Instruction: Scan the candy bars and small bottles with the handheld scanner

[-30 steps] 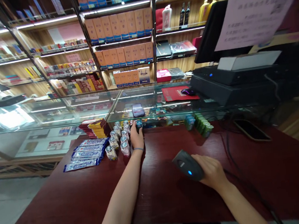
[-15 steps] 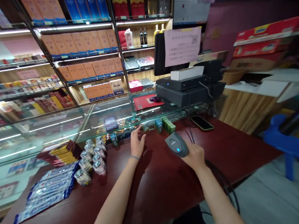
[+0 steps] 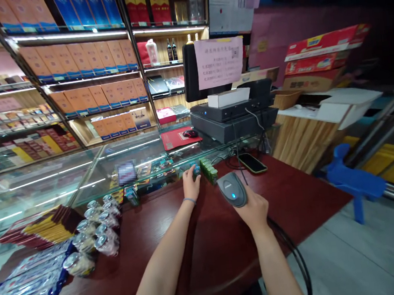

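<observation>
My left hand (image 3: pixel 191 183) reaches across the dark red counter (image 3: pixel 200 241) and closes its fingers on a small blue canister (image 3: pixel 196 170) at the foot of the glass showcase. Right beside it stands a row of green canisters (image 3: pixel 208 170). My right hand (image 3: pixel 252 207) grips a dark grey barcode scanner (image 3: pixel 232 189) with a blue light, held just above the counter; its black cable (image 3: pixel 292 250) trails back past my forearm.
Small glass jars (image 3: pixel 96 228) and blue packets (image 3: pixel 24 285) lie at the left. A phone (image 3: pixel 252 162) rests near the register (image 3: pixel 232 115) with its monitor. A glass showcase (image 3: pixel 80 174) and stocked shelves stand behind. A blue stool (image 3: pixel 355 182) is at the right.
The view swung right. My left hand left the jars and moved right along the showcase to the blue canister. The scanner hand stayed raised, drifting slightly forward.
</observation>
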Demonstrator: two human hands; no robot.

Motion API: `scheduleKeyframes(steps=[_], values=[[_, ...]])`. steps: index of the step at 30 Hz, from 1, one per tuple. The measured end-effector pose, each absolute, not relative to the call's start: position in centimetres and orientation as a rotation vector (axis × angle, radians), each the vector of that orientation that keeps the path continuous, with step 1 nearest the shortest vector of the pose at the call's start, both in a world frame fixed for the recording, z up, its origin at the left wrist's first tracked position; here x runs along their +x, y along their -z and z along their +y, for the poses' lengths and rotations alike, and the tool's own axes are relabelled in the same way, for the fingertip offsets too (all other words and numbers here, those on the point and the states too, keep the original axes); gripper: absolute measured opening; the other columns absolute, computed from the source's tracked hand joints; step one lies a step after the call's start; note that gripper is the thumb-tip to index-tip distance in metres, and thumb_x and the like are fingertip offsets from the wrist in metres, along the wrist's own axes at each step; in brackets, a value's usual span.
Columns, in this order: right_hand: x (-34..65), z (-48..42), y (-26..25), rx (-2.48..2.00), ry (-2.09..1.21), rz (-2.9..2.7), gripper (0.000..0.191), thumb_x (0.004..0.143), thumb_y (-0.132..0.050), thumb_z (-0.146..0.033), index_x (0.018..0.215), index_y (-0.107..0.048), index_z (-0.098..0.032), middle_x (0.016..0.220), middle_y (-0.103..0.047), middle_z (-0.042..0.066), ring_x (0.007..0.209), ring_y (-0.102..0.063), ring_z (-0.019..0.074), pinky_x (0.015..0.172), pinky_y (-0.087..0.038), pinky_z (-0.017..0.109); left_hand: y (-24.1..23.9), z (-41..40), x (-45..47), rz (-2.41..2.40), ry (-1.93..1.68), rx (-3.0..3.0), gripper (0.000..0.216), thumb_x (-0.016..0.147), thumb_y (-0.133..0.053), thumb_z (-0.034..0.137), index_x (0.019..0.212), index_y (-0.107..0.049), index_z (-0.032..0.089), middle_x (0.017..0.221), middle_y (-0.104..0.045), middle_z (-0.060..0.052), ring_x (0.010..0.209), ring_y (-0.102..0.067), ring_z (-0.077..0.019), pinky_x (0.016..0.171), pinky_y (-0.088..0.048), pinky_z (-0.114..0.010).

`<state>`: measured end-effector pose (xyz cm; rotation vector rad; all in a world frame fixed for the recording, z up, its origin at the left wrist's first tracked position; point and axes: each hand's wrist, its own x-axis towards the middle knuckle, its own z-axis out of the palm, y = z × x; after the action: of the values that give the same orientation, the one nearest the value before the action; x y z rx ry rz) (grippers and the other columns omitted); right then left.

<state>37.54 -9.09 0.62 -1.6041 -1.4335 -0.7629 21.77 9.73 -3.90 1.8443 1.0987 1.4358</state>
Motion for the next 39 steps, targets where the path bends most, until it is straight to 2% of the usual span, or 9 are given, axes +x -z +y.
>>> scheduleKeyframes(steps=[3,7,10,15,20,24,28,33,39], values=[[37.6,-9.1,-0.5,-1.611,0.761,-1.436,0.025,0.08,-0.063,-0.025,0.104,-0.062,-0.018,0.068,-0.069,0.004,0.058,-0.065,0.0196,0.058,-0.043,0.028,3.9,9.8,21.9,1.114,-1.453,1.845,0.044,0.082,-0.063,0.014,0.125,-0.059,0.023,0.111,-0.053,-0.009,0.096,-0.056,-0.0198,0.094,-0.047,-0.039],[37.6,-8.9,-0.3,-1.597,0.786,-1.435,0.023,0.081,-0.061,-0.026,0.103,-0.063,-0.018,0.069,-0.069,0.005,0.058,-0.065,0.0196,0.058,-0.043,0.028,3.5,9.5,22.1,1.128,-1.469,1.803,0.031,0.08,-0.064,0.013,0.11,-0.062,0.02,0.094,-0.057,-0.005,0.086,-0.056,-0.0182,0.088,-0.048,-0.036],[37.5,-8.8,-0.2,-1.59,0.823,-1.443,0.022,0.082,-0.06,-0.025,0.103,-0.063,-0.017,0.07,-0.069,0.005,0.059,-0.065,0.0193,0.057,-0.043,0.028,2.8,8.7,21.5,1.058,-1.476,1.666,0.028,0.081,-0.064,0.017,0.109,-0.06,0.02,0.09,-0.059,-0.003,0.083,-0.058,-0.0164,0.083,-0.049,-0.032],[36.9,-9.0,-0.5,-1.605,0.926,-1.391,0.024,0.082,-0.063,-0.03,0.101,-0.062,-0.016,0.064,-0.067,0.004,0.054,-0.062,0.0195,0.054,-0.041,0.029,0.8,5.9,17.4,0.817,-1.436,1.298,0.037,0.085,-0.065,0.03,0.119,-0.054,0.021,0.101,-0.065,-0.005,0.09,-0.064,-0.016,0.083,-0.053,-0.031],[35.4,-9.3,-1.0,-1.49,1.009,-1.45,0.025,0.081,-0.067,-0.032,0.099,-0.063,-0.016,0.062,-0.065,0.003,0.053,-0.061,0.0182,0.054,-0.04,0.028,-0.9,2.2,10.1,0.701,-1.31,1.089,0.053,0.083,-0.07,0.041,0.13,-0.051,0.028,0.116,-0.063,-0.006,0.095,-0.066,-0.0184,0.076,-0.058,-0.035],[33.4,-9.4,-0.9,-1.342,0.847,-1.684,0.021,0.082,-0.062,-0.024,0.101,-0.062,-0.015,0.073,-0.07,0.006,0.064,-0.066,0.0192,0.062,-0.045,0.028,-0.6,-0.6,4.6,0.702,-1.319,1.011,0.059,0.081,-0.072,0.037,0.136,-0.05,0.031,0.122,-0.062,-0.007,0.103,-0.065,-0.0204,0.079,-0.058,-0.035],[30.7,-9.6,-0.2,-1.14,0.633,-1.968,0.031,0.08,-0.054,-0.019,0.109,-0.06,-0.014,0.088,-0.073,0.008,0.073,-0.068,0.02,0.066,-0.048,0.029,0.6,-2.4,0.7,0.747,-1.329,0.895,0.054,0.081,-0.073,0.032,0.132,-0.056,0.029,0.129,-0.062,-0.008,0.108,-0.065,-0.0215,0.079,-0.057,-0.031],[27.6,-10.3,0.7,-0.89,0.528,-2.238,0.037,0.076,-0.05,-0.019,0.111,-0.059,-0.01,0.085,-0.072,0.008,0.069,-0.067,0.0193,0.066,-0.047,0.03,1.4,-3.3,-1.9,0.746,-1.333,0.791,0.046,0.085,-0.069,0.028,0.129,-0.059,0.028,0.136,-0.059,-0.007,0.107,-0.065,-0.0189,0.075,-0.057,-0.027],[26.3,-10.7,1.1,-0.809,0.489,-2.356,0.034,0.076,-0.05,-0.017,0.109,-0.057,-0.01,0.082,-0.07,0.007,0.069,-0.065,0.0195,0.065,-0.044,0.032,1.4,-3.4,-2.5,0.644,-1.39,0.67,0.04,0.087,-0.065,0.019,0.126,-0.061,0.025,0.13,-0.063,-0.006,0.102,-0.065,-0.0151,0.078,-0.056,-0.026]])
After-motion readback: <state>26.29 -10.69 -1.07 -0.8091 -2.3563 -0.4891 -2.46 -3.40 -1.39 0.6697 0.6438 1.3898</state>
